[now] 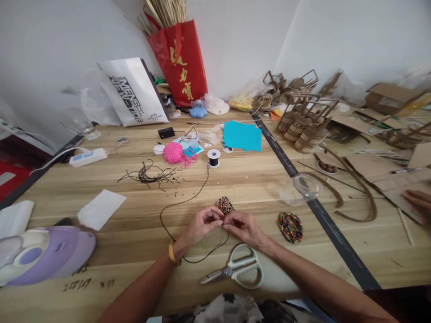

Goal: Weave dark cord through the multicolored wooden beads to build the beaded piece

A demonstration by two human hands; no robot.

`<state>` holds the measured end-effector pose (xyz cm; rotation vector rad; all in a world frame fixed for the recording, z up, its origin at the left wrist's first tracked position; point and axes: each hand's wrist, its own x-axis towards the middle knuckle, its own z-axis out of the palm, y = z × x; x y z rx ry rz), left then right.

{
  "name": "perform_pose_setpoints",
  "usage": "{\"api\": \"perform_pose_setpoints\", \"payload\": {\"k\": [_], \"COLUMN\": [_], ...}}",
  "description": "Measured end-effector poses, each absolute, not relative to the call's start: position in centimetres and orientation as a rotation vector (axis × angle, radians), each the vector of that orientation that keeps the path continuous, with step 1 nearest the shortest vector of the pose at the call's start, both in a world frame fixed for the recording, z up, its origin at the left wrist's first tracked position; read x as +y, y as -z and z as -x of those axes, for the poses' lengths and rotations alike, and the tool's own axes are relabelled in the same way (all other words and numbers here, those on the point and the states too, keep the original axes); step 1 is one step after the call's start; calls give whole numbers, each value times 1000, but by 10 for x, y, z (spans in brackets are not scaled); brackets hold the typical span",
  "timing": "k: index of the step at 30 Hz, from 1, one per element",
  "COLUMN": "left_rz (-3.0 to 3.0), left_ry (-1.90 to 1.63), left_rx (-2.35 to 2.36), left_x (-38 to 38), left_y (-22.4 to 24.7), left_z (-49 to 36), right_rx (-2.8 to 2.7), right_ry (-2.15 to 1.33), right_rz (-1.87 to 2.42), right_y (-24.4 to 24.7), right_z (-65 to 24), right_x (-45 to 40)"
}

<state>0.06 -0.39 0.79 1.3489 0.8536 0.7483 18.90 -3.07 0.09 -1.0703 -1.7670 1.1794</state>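
The left hand (203, 223) and right hand (247, 228) pinch black cord (216, 249) against the beadwork (224, 205); scissors (232, 270) lie toward five o'clock.

Subject: wearer's own body, seen from the head camera. Left hand (204, 222) and right hand (246, 228) both bare, fingers slender. Forearms bare over their whole visible length, narrow at the wrists and wider toward the lower edge of the view. Left wrist carries one yellow band (172, 253), narrow, smooth-looking, closed around the wrist; its material cannot be determined. Torso: a patterned garment (232, 310) shows at bottom centre. Ground colour off-white, with irregular grey and black blotches; soft folds visible, fabric loose. Darkest blotches lie near its upper edge and toward its right side. Cut of garment is indeterminate, as the frame edge crops it.
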Motion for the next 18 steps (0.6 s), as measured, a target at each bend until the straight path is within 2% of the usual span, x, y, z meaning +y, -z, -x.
{"api": "perform_pose_setpoints", "payload": {"k": [4,18], "left_rz": [-1407,-1395], "left_ry": [-730,-876], "left_rx": [858,1005], "left_x": [-3,13], "left_y": [-7,-15], "left_z": [2,16], "right_rx": [-1915,-1937], "right_ry": [-1055,-1059], "right_rz": [973,1013], "right_y": [-8,-3], "right_z": [-194,-201], "right_x": [-24,-28]}}
